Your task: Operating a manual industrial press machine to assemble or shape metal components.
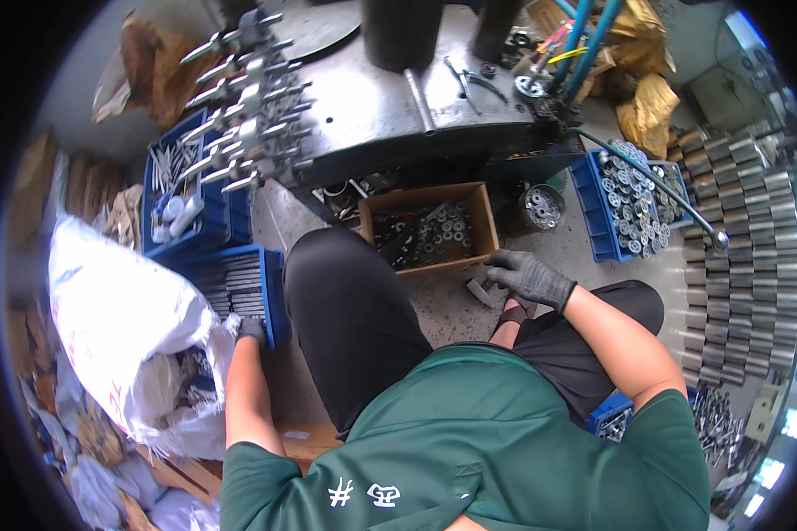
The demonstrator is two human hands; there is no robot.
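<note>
My left hand (252,330), in a dark grey glove, is at the near edge of a blue crate (279,305) holding rows of flat metal bars (242,283). It also touches or nearly touches the rim of a large white sack (137,319); its fingers are mostly hidden. My right hand (536,279), gloved in grey, hangs over the floor beside my knee with its fingers curled. A grey metal piece (481,293) shows just below those fingertips; whether they grip it is unclear. Right in front stands a cardboard box (427,193) with dark parts and small metal rings.
Ahead is a metal workbench (354,115) with pliers (471,84), a metal rod (421,102) and stacked crankshaft-like parts (252,97). A blue crate of round metal parts (598,217) and a metal bucket (540,208) stand at right, near stacked metal cylinders (744,257).
</note>
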